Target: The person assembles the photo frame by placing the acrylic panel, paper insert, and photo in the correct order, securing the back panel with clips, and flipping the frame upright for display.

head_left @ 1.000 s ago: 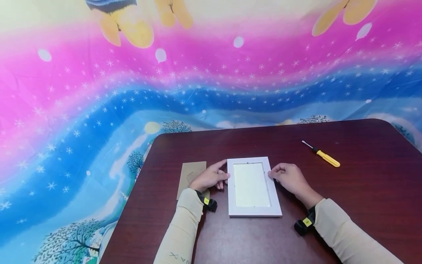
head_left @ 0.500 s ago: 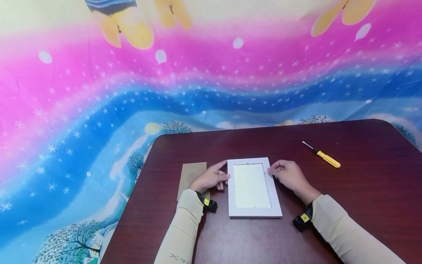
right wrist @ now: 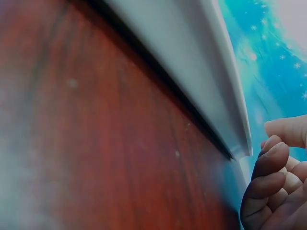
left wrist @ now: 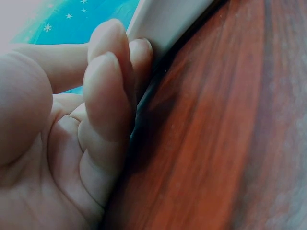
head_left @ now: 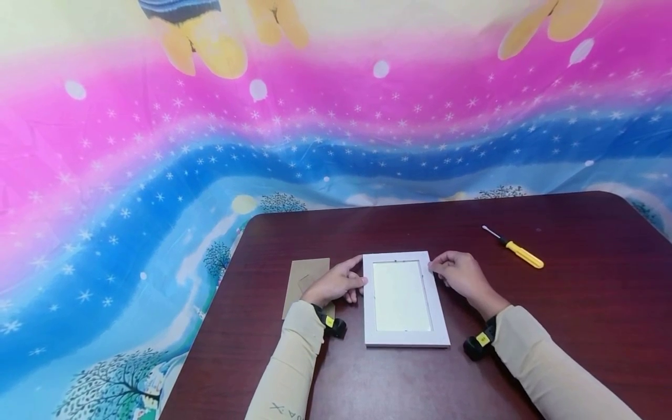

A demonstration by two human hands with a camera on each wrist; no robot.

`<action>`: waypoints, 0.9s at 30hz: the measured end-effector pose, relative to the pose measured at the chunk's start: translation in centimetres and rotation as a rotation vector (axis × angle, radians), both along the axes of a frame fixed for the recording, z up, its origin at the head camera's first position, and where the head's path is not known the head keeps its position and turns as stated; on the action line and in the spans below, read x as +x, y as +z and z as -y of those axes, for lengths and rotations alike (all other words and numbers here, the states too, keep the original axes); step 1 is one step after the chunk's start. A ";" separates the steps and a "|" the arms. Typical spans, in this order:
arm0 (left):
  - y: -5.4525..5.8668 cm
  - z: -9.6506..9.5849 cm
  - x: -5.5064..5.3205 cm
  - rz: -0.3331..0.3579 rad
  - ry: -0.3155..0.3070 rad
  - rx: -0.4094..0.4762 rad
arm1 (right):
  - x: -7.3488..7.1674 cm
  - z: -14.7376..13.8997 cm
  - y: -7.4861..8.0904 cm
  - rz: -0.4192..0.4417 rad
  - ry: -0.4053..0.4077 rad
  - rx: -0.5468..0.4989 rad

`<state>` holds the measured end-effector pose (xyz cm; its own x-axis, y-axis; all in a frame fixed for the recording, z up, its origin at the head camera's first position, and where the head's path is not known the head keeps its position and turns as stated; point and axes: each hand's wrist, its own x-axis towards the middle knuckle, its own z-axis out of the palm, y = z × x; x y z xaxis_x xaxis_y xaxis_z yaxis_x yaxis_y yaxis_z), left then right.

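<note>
A white picture frame (head_left: 404,340) lies flat on the table, with a pale sheet (head_left: 401,296) in its opening and small dark tabs along the inner edge. My left hand (head_left: 336,284) holds the frame's left side, its thumb at the edge and index finger reaching to the far corner. In the left wrist view, bent fingers (left wrist: 106,86) meet the frame's side. My right hand (head_left: 462,274) is at the upper right edge, fingers bent. The right wrist view shows its fingertips (right wrist: 277,149) close to the frame's far corner; whether they pinch anything is unclear.
A brown backing board (head_left: 307,269) lies left of the frame, partly under my left hand. At the back right rests a yellow-handled screwdriver (head_left: 525,255). The dark red table (head_left: 399,385) ends at a colourful printed cloth (head_left: 336,116) behind.
My right hand has slid up along the frame's right edge toward the far corner. The left hand and frame have stayed in place.
</note>
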<state>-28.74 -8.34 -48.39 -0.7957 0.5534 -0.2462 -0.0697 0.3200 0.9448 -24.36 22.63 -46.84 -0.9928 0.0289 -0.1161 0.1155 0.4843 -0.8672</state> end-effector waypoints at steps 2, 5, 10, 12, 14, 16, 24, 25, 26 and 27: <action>-0.1 -0.1 0.0 0.001 0.000 0.004 | -0.3 -0.1 -0.1 0.009 -0.008 -0.007; -0.1 -0.3 0.0 0.000 -0.002 0.006 | -0.7 -0.2 -0.2 0.023 -0.020 -0.018; -0.2 -0.5 0.1 0.008 0.001 0.008 | -1.0 -0.1 -0.6 0.025 -0.046 -0.042; -0.2 -0.5 0.2 0.010 0.001 0.005 | -1.2 -0.2 -0.7 0.028 -0.058 -0.048; -0.1 -0.5 0.2 0.009 0.003 0.003 | -1.3 -0.2 -0.8 0.031 -0.061 -0.055; -0.1 -0.5 0.2 0.006 0.004 -0.002 | -1.5 -0.2 -1.0 0.034 -0.059 -0.059; 0.1 -0.2 0.0 0.007 0.014 -0.004 | -2.2 -0.2 -1.4 0.038 -0.002 -0.049; 0.1 -0.2 0.0 0.005 0.012 -0.007 | -2.2 -0.2 -1.5 0.033 0.014 -0.031; 0.1 -0.1 0.0 0.006 0.012 -0.008 | -2.3 -0.1 -1.6 0.027 0.028 -0.013; 0.2 -0.1 0.0 0.004 0.012 -0.010 | -2.3 -0.1 -1.6 0.018 0.042 0.007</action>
